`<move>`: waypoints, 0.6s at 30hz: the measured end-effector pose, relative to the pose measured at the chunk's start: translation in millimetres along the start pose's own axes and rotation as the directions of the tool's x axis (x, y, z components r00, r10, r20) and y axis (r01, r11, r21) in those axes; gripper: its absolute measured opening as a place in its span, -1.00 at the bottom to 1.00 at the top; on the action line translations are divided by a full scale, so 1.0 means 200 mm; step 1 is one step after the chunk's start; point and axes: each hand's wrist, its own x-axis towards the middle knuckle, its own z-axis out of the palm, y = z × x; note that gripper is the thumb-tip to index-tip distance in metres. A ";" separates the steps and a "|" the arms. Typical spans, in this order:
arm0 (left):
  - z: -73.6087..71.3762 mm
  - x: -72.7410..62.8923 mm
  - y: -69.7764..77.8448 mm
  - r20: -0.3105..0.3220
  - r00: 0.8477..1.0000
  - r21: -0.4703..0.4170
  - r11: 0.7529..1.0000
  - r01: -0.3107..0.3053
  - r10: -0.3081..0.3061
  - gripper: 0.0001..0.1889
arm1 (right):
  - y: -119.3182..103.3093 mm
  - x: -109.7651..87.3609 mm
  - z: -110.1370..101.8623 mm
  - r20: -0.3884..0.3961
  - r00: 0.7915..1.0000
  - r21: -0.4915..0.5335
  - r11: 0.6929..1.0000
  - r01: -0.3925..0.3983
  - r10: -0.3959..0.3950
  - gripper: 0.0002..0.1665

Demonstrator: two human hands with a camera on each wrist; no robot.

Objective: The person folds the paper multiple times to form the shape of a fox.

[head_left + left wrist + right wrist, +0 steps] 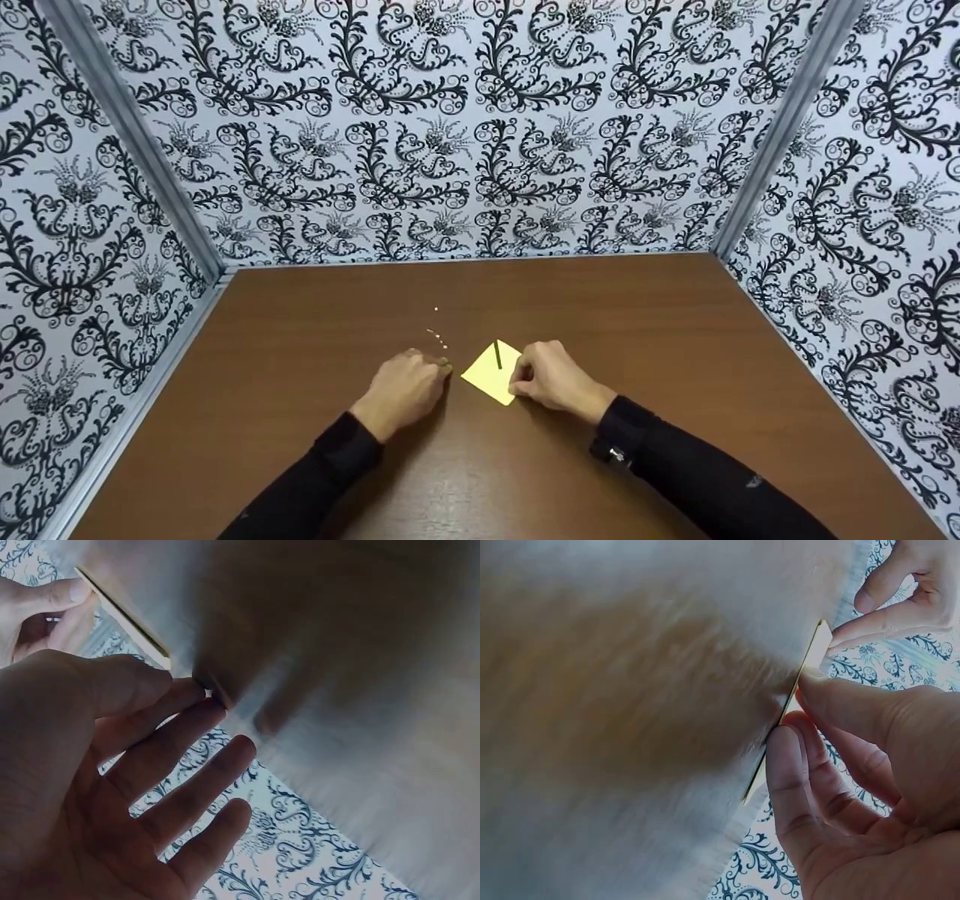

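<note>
A yellow square of paper (487, 379) lies turned cornerwise on the brown table, a short dark stripe (498, 355) running in from its far corner. My right hand (553, 377) pinches its right side between thumb and fingers. Seen edge-on in the right wrist view, the yellow paper (821, 641) reaches past the thumb and fingertips. To the left of the paper, my left hand (405, 390) touches down on the table by its fingertips. The left wrist view shows this left hand (135, 757) with loosely extended, spread fingers and the thumb alongside the index finger.
Several small pale crumbs (439, 339) lie on the brown table (337, 307) just beyond my left hand. Patterned black-and-white wall panels (480, 150) stand at the back and both sides, joined by grey metal posts (780, 142) at the corners.
</note>
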 end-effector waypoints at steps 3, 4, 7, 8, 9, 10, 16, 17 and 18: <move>0.00 -0.01 -0.04 -0.021 1.000 -0.021 1.000 0.009 -0.010 -0.95 | -0.01 0.00 -0.01 -0.004 1.000 0.008 1.000 0.001 -0.001 -0.87; -0.01 -0.01 -0.05 -0.016 1.000 -0.031 0.999 0.019 -0.019 -0.92 | -0.01 -0.01 -0.01 -0.009 1.000 0.011 1.000 0.005 -0.005 -0.87; -0.03 -0.01 -0.08 0.035 0.997 -0.067 0.996 0.064 -0.062 -0.75 | -0.02 -0.01 -0.02 -0.014 1.000 0.019 1.000 0.004 -0.003 -0.90; -0.03 -0.01 -0.10 0.048 0.996 -0.084 0.993 0.081 -0.077 -0.72 | -0.02 -0.01 -0.02 -0.016 1.000 0.023 1.000 0.002 -0.002 -0.90; -0.04 -0.01 -0.11 0.053 0.994 -0.096 0.991 0.096 -0.091 -0.70 | -0.02 -0.01 -0.03 -0.021 1.000 0.022 1.000 -0.002 0.003 -0.90; -0.04 -0.01 -0.12 0.055 0.993 -0.110 0.988 0.109 -0.104 -0.69 | -0.02 -0.01 -0.03 -0.027 1.000 0.022 1.000 -0.003 0.003 -0.91; -0.05 -0.02 -0.16 0.018 0.988 -0.179 0.972 0.153 -0.152 -0.72 | -0.03 0.00 -0.05 -0.069 0.998 0.003 1.000 0.000 0.000 -0.90; -0.05 -0.02 -0.17 0.012 0.987 -0.179 0.971 0.158 -0.158 -0.72 | -0.03 0.00 -0.05 -0.073 0.997 0.001 1.000 0.002 -0.002 -0.90; -0.05 -0.03 -0.18 0.005 0.987 -0.178 0.971 0.161 -0.163 -0.72 | -0.03 0.00 -0.05 -0.078 0.997 0.000 1.000 0.004 -0.004 -0.91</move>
